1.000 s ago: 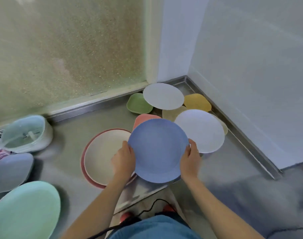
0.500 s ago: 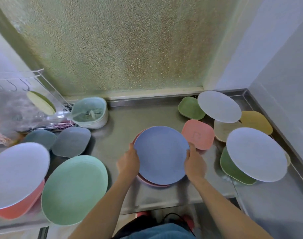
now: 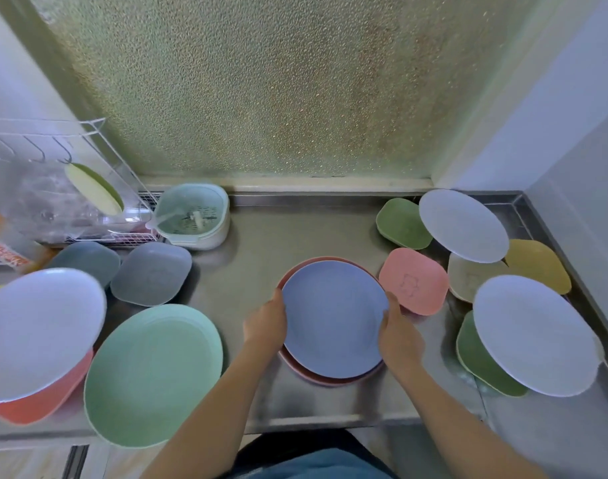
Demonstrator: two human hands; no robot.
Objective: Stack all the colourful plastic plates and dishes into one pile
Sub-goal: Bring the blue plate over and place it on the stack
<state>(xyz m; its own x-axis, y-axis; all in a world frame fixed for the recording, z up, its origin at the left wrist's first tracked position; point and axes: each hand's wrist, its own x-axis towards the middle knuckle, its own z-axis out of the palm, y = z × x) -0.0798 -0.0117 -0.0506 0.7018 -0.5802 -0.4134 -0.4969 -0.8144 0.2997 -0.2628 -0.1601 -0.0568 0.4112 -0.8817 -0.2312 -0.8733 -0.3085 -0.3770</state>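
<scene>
Blue plate [image 3: 333, 323] has come down since a second ago and now sits nested in the pink-rimmed plate [image 3: 330, 383] on the desk [image 3: 257, 271]. Left hand [image 3: 265, 324] and right hand [image 3: 399, 335] still grip its opposite rims. Pile started, judging by this; pink dish [image 3: 415, 280] just beyond right hand looks next.

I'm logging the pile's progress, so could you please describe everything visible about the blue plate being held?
The blue plate is round, matte, plastic-looking, shallow and empty. It lies nearly flat over a larger pink plate, whose rim shows around it; full contact is unclear. The left hand and right hand grip its opposite edges, on the steel counter.
</scene>
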